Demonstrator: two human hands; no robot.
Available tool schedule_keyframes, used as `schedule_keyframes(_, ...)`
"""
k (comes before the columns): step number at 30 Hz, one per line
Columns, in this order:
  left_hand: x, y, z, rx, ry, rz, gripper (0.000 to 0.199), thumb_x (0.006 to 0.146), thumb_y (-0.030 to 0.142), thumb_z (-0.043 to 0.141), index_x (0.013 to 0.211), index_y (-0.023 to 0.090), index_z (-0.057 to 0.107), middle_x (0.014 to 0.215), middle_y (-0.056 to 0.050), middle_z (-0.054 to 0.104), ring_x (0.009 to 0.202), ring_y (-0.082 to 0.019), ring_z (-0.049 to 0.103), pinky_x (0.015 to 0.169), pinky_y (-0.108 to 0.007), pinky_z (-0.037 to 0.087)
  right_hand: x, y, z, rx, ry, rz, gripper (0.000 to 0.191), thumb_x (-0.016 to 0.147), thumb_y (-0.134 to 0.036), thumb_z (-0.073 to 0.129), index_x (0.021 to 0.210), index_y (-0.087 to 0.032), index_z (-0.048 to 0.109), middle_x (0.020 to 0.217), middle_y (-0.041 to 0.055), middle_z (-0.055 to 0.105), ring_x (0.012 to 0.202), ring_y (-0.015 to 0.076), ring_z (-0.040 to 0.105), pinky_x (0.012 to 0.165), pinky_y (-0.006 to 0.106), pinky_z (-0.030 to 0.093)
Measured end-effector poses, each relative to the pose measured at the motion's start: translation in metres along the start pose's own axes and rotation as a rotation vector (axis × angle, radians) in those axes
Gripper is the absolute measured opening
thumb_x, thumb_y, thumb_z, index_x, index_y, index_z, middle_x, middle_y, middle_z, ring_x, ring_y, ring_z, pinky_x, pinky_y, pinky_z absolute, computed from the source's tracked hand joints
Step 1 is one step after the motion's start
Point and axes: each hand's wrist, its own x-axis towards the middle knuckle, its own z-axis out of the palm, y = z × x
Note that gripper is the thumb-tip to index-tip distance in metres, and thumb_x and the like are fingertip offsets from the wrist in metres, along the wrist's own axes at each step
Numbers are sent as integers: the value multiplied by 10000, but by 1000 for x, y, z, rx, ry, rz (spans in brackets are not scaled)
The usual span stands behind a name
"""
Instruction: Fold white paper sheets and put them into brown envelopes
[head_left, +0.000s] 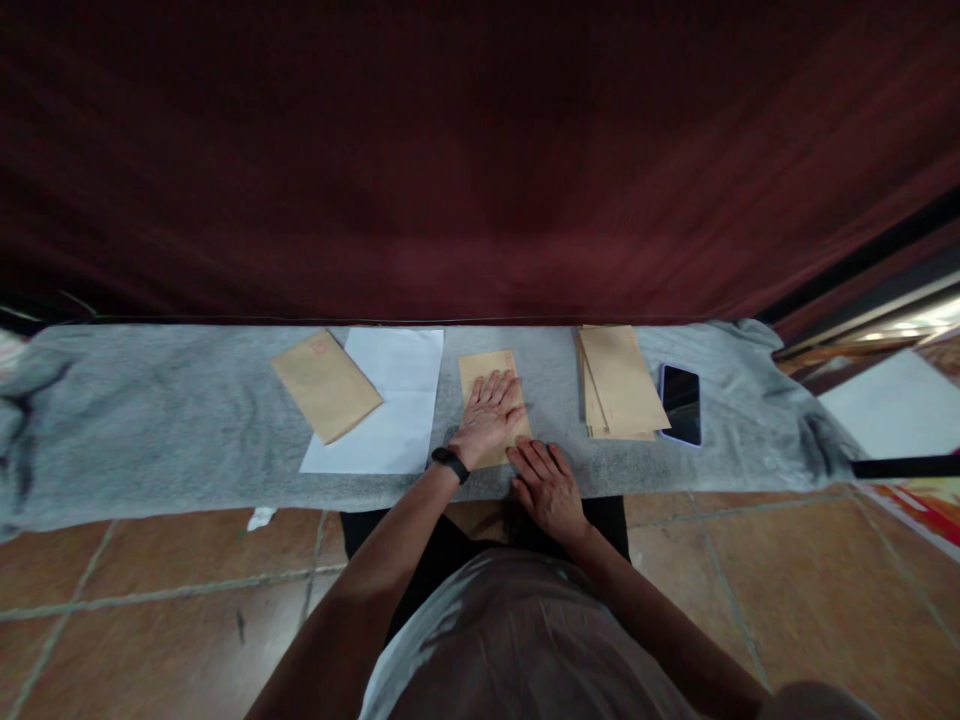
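Observation:
A brown paper envelope [474,368] lies upright in front of me on the grey cloth, with small red print at its top right corner. Flat across its middle rests my left hand [487,415], fingers outstretched, a dark band on the wrist. My right hand [549,490] touches the envelope's lower right corner with its fingertips; its fingers are extended and lie low on the cloth. Part of the envelope is hidden under both hands. Neither hand grips anything.
Left of me, a brown envelope [326,385] lies slanted, partly over white paper [405,400]. To the right sits a loose stack of brown envelopes [622,380], its corner touching a phone [681,405]. Grey cloth [187,420] covers the narrow table; a dark red curtain [480,180] hangs behind.

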Motion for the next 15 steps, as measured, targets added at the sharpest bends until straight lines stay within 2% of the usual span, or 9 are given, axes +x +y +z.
schedule_keyframes(15,-31,12,2,-4,28,69,626,1047,436,302,1600,142,274,1674,-76,266,1574,-257,127,1287,-511,109,-2,2,3,5,11,-17,490,1031,-334,477,1506,-214,472,1552,83,492,1428,261,444,1221,502,272)
